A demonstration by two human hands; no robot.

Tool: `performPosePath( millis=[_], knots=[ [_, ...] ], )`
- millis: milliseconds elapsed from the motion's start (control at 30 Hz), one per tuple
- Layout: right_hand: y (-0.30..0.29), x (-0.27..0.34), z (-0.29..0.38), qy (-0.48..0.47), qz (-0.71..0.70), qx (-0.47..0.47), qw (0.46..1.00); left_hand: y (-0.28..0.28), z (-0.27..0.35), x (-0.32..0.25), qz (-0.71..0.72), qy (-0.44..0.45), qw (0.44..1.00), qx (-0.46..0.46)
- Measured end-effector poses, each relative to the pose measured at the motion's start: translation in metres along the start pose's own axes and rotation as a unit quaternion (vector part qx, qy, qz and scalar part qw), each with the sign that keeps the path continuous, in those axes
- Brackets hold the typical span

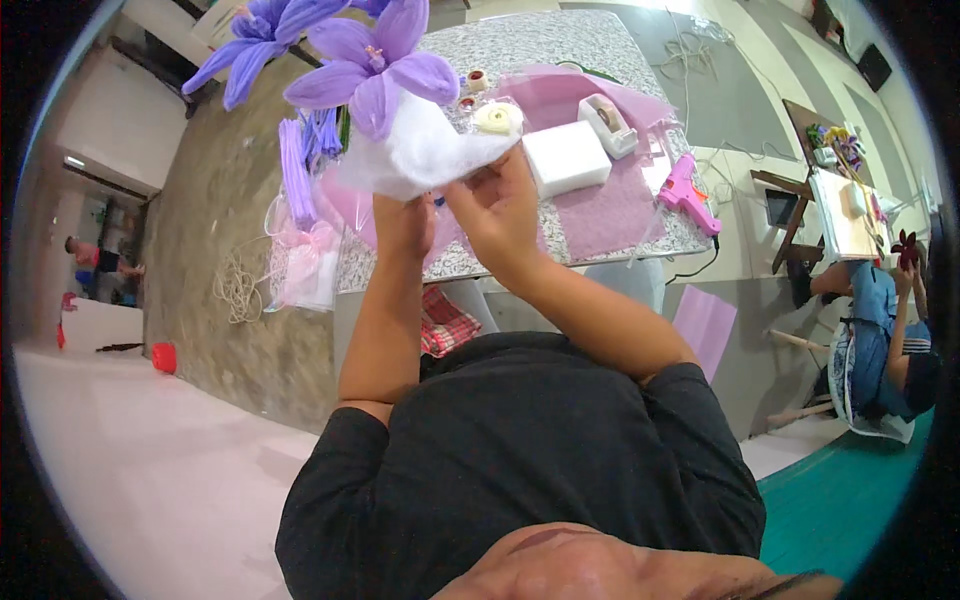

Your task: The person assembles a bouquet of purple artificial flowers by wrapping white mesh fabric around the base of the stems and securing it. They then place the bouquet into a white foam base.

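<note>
My left hand (pixel 405 225) is raised over the near part of the speckled table, gripping the gathered lower end of white wrapping material (pixel 420 150). Above that wrap stands a large purple artificial lily (pixel 375 71), and a second purple flower (pixel 262 45) shows at its upper left. With bent fingers, my right hand (pixel 499 202) pinches the right lower edge of the same white material. Stems inside the wrap are hidden. A white foam block (pixel 566 159) lies just right of my right hand, beside a tape dispenser (pixel 607 125).
A pink glue gun (pixel 686 193) with a cord lies at the table's (pixel 697 238) right edge. Purple pipe cleaners (pixel 296 172) and a pink ribbon bow (pixel 307 240) are at the left. Another person (pixel 874 330) sits at a small table at far right.
</note>
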State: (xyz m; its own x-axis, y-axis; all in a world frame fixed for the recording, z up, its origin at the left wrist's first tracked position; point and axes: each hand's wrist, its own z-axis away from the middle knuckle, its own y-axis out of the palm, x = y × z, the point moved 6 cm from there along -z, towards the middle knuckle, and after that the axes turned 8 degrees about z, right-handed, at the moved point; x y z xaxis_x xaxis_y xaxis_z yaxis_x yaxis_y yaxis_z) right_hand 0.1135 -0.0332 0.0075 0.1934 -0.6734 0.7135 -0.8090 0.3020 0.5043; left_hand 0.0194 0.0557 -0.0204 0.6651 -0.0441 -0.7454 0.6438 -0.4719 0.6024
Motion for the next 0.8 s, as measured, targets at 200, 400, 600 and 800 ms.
performPosePath(
  millis=[200,400,600,800],
  knots=[
    [0.01,0.002,0.01,-0.04,0.062,0.116,0.991,-0.04,0.003,0.02,0.101,-0.134,0.98,-0.11],
    [0.001,0.004,-0.01,0.001,0.058,0.021,0.998,0.002,0.002,0.0,-0.016,0.004,1.0,-0.02],
    [-0.004,-0.005,-0.015,-0.068,0.039,-0.059,0.995,0.019,0.001,-0.004,-0.008,0.024,0.999,0.041],
    [-0.004,0.003,-0.015,-0.102,0.205,-0.091,0.969,0.005,0.0,0.003,0.011,0.007,0.999,0.047]
  ],
)
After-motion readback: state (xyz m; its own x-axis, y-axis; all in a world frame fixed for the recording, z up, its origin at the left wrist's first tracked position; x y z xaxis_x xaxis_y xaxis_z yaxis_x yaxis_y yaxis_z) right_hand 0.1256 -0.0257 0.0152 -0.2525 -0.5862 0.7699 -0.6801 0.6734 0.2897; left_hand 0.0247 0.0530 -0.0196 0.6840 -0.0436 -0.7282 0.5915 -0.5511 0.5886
